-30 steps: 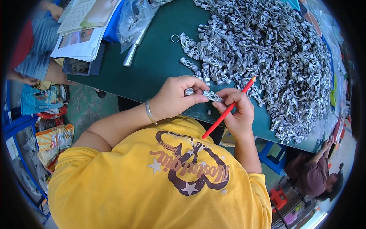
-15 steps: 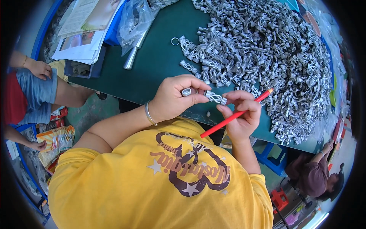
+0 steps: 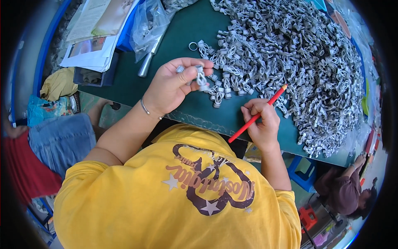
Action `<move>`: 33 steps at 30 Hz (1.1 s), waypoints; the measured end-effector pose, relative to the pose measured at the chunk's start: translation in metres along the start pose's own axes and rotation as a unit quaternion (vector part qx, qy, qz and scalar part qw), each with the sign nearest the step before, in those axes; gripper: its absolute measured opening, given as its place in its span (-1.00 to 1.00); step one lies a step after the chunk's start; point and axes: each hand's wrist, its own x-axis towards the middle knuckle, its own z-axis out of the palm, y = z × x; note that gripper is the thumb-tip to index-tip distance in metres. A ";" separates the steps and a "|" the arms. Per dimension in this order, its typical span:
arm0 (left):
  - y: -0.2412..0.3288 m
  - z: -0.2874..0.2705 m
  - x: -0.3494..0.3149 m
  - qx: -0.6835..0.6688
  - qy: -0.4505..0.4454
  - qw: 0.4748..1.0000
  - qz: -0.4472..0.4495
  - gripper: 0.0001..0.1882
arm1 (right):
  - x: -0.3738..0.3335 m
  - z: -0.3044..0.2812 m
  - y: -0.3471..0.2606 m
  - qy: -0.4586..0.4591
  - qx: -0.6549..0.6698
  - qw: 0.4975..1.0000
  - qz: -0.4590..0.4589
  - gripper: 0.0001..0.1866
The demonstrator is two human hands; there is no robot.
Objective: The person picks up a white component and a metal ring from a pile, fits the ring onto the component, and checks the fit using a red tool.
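Observation:
My left hand (image 3: 168, 89) is raised over the near edge of the green table. Thumb and fingers pinch a small grey looped piece (image 3: 200, 78) with ribbed collars; a second grey piece (image 3: 180, 69) shows between the fingers behind the thumb. To the right, my right hand (image 3: 265, 124) is closed around a red pencil (image 3: 275, 96), slanted with its tip up and right. It is apart from the left hand. A large heap of similar grey looped pieces (image 3: 286, 62) covers the table's far right; a few lie at its near-left edge beside my left fingers.
On the green table (image 3: 186, 27) are a grey ring (image 3: 192, 46), a metal-handled tool (image 3: 145, 64) partly under a clear plastic bag (image 3: 147, 29), and papers (image 3: 89, 54) over a dark bin (image 3: 93, 76). A person in denim (image 3: 62, 141) is at left, another (image 3: 340, 191) at right.
My left hand has moved up and left with the grey pieces. My right hand has come off the looped piece and dropped slightly, still holding the pencil. The person at left has shifted.

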 end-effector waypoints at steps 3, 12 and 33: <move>0.000 -0.006 0.001 -0.088 -0.038 0.994 -0.044 -0.82 | 0.009 0.013 -0.011 -0.005 -0.004 0.999 -0.052 -0.66; -0.001 0.009 0.001 0.290 0.032 0.956 -0.027 -0.86 | 0.005 0.042 -0.013 -0.004 -0.089 0.995 -0.047 -0.73; -0.007 0.022 -0.001 0.389 -0.096 0.903 0.153 -0.76 | 0.011 0.020 -0.018 0.087 0.263 0.960 0.035 -0.61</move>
